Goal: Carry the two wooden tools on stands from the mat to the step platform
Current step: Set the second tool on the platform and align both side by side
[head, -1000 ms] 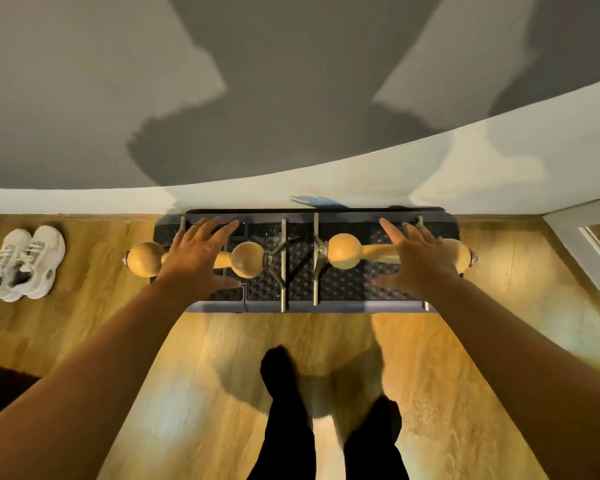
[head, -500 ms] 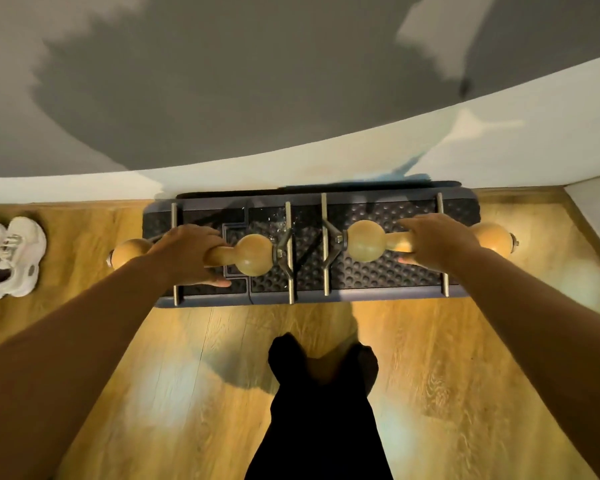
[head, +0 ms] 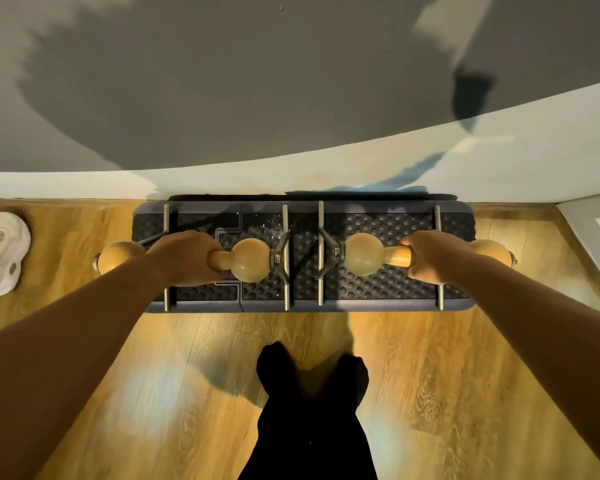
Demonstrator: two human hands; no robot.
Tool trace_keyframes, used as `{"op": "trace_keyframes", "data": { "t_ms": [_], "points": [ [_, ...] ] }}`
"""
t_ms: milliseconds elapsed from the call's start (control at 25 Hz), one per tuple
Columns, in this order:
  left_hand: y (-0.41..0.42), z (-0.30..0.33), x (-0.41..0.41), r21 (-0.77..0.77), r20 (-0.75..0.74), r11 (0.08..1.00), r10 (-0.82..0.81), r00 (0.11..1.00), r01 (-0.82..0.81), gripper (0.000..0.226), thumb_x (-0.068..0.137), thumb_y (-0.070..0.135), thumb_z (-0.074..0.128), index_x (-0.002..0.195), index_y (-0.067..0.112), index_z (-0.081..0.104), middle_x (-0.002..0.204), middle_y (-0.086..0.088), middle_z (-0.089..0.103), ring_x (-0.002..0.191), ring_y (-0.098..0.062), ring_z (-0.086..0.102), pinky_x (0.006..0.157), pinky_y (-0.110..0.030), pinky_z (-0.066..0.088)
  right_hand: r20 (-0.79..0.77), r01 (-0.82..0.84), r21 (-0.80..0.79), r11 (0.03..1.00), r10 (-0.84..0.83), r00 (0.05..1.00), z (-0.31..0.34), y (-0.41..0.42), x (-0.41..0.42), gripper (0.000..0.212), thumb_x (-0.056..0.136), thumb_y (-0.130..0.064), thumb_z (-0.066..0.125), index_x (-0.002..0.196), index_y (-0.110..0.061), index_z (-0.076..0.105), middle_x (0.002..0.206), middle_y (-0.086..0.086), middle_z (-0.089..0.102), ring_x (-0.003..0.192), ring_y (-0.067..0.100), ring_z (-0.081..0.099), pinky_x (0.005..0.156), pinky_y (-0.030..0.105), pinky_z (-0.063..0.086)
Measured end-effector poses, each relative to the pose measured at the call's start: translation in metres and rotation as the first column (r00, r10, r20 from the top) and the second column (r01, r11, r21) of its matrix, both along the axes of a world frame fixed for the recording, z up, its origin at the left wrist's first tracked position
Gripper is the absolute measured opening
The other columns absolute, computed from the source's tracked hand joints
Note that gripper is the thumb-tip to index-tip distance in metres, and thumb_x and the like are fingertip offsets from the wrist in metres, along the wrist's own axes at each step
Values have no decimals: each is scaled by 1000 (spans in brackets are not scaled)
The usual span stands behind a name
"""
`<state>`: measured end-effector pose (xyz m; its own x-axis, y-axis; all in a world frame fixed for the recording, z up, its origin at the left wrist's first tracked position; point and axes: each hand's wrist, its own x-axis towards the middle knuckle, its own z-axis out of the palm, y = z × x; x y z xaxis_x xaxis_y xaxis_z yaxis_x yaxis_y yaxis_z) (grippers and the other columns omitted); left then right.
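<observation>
You have two wooden tools in front of you, side by side across the middle of the frame, both resting by their metal stands on the one dark, dimpled step platform [head: 388, 285] against the wall. Your left hand [head: 184, 256] is wrapped tight around the grip of the left tool [head: 250, 259]; your right hand [head: 433, 256] is clamped on the right tool [head: 364, 254]. One pair of white shoes [head: 0, 252] sits at the left edge, well apart. Your dark-trousered legs [head: 309, 410] stand below centre.

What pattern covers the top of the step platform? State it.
Rows of round dimples on a black surface with a grey-blue rim, on the step platform; the head view shows it.
</observation>
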<state>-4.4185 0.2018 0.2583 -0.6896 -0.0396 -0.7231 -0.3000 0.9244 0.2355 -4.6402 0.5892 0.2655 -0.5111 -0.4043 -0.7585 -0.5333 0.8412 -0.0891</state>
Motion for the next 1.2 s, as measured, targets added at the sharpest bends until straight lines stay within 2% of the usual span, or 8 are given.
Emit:
{"op": "trace_keyframes", "data": {
  "t_ms": [160,320,440,560,800,960,1200],
  "points": [
    [1,3,-11,20,-24,999,34,999,-33,15,87,49,73,81,37,66,70,13,68,69,-8,65,73,-33,55,-51,-39,-3,999,38,998,6,-3,2,27,83,-22,78,108,-29,71,75,-8,65,68,14,64,69,37,58],
    [9,-1,-25,60,-52,997,42,998,-39,10,89,45,72,86,36,68,74,11,69,71,-9,65,71,-28,50,-49,-41,-24,999,40,998,6,-2,1,24,84,-21,77,106,-27,70,75,-8,64,68,13,62,73,37,58],
    [15,-4,-31,62,-51,998,17,999,-14,10,87,44,70,81,37,68,70,11,69,68,-9,65,63,-25,44,-52,-21,-52,998,18,998,3,-5,4,20,84,-21,77,101,-27,69,75,-7,64,68,13,62,71,36,57],
    [19,-4,-36,31,-45,999,-11,999,13,13,83,48,69,76,37,68,66,11,68,64,-8,65,61,-26,45,-50,-17,-66,998,14,999,-1,-10,8,20,84,-22,78,100,-29,67,74,-8,63,68,12,61,67,33,52],
    [27,-7,-45,21,-50,999,-37,998,38,14,84,47,67,77,35,68,67,10,68,67,-9,65,66,-30,52,-57,-35,-61,998,31,998,-6,-15,11,22,85,-23,77,104,-27,68,75,-7,63,68,11,61,63,30,49],
    [27,-11,-44,27,-53,999,-34,998,36,14,84,48,67,78,35,67,69,10,68,68,-10,65,63,-28,46,-54,-25,-50,998,23,998,-6,-19,11,21,85,-22,77,104,-25,69,76,-6,65,69,13,63,63,30,49],
    [27,-11,-45,39,-56,999,-14,998,16,12,84,47,70,78,37,66,69,12,68,67,-7,64,62,-26,41,-39,-28,-32,999,26,999,-5,-23,6,21,86,-22,77,104,-26,67,77,-7,64,69,11,61,57,25,38]
  ]
}}
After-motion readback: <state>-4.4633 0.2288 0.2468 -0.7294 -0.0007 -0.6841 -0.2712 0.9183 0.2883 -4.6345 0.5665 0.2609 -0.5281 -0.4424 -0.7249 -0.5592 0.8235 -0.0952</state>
